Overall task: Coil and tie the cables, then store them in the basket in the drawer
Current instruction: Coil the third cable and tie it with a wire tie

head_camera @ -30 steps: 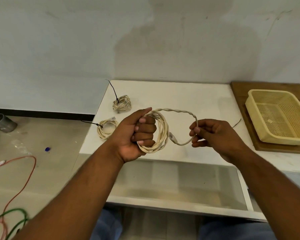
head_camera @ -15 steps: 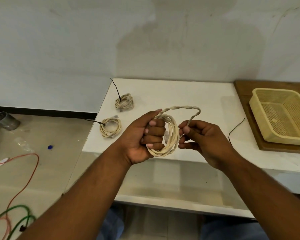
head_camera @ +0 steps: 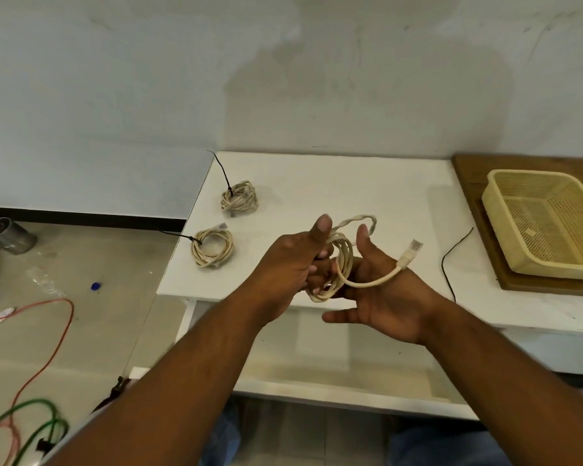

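Standing open just below the forearms, the drawer (head_camera: 367, 364) is showing a bare floor, with no basket in it. Over its back edge the left hand (head_camera: 290, 264) is gripping the cream cable (head_camera: 345, 260) as a bundle of loops, fingers curled through the ring and thumb pointing up. The right hand (head_camera: 381, 297) is lying spread beside and under the loops, fingers straight and thumb raised, clamping nothing. The cable's free tail is draping across it, and the plug (head_camera: 413, 248) is sticking out past it over the white table (head_camera: 334, 183).

So this cable is looking nearly coiled, with only that short tail left to tuck in, and no tie is showing round it. A loose black tie (head_camera: 451, 264) is lying on the table to the right of the hands, probably meant for this bundle.

Farther left, the near coil (head_camera: 212, 247) is sitting close to the table's edge with a black tie round it. Behind it the far coil (head_camera: 239, 196) is resting bound the same way, its tie end sticking up. Those two are appearing finished as far as coiling and tying go.

At the far right the yellow basket (head_camera: 519, 183) is sitting empty on a wooden board (head_camera: 468, 169), outside the drawer. Storing is therefore not yet begun: three bundles are needing to go into the basket, and the basket into the drawer.
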